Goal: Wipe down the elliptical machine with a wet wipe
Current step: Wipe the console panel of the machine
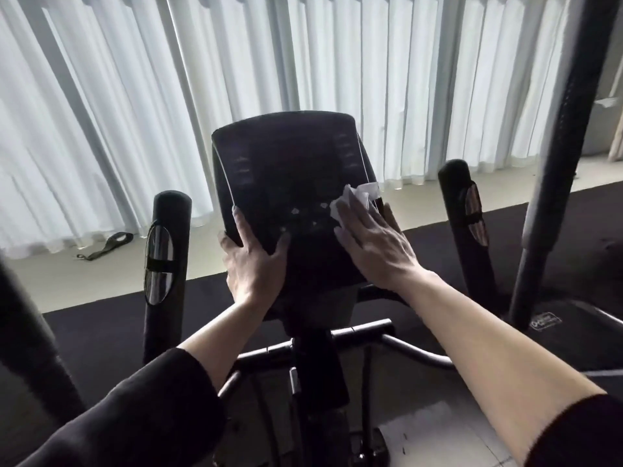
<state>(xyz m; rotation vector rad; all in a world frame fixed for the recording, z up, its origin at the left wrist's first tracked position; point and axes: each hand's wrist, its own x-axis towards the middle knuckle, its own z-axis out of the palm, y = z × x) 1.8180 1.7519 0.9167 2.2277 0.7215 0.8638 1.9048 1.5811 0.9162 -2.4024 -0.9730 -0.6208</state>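
Right hand presses wipe on console.

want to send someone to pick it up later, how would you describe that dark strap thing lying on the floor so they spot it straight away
Start from the white curtains that cover the window wall, and follow their hem down to the pale floor left of the elliptical's console. The strap lies there just below the hem, beyond the left handgrip. It is the only loose item on that strip: flat, dark, with a loop at one end.
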